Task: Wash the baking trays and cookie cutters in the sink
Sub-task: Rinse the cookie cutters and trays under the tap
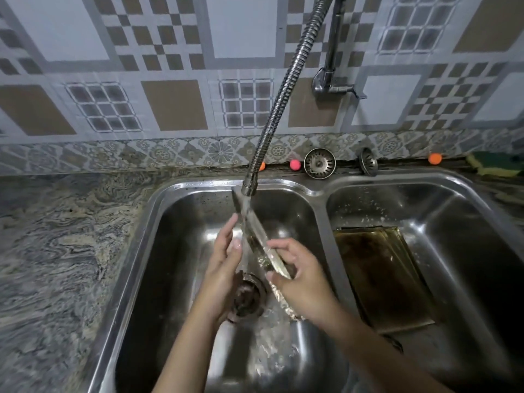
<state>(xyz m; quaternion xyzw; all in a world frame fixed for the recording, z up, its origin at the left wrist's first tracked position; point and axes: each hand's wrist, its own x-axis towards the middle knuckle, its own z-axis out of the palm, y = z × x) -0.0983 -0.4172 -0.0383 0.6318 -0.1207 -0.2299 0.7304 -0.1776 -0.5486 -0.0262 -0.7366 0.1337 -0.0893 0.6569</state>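
A baking tray, held on edge and tilted, takes the stream of water from a flexible metal tap hose over the left basin of a steel double sink. The right hand has its grip closed on the tray's lower end, thumb curled under the rim and fingers curled over it. The left hand lies with straight fingers flat against the tray's near face, its grip open and holding nothing. Water runs off the tray and splashes across the basin floor around the drain, which sits just below both hands. A second baking tray, browned and stained, leans against the floor of the right basin, well apart from the hands. On the ledge behind the sink stand two metal sink strainers, propped against the patterned wall tiles, with small pink and orange balls beside them. A green and yellow sponge rests at the far right corner. A marbled grey stone surface stretches to the left of the sink.
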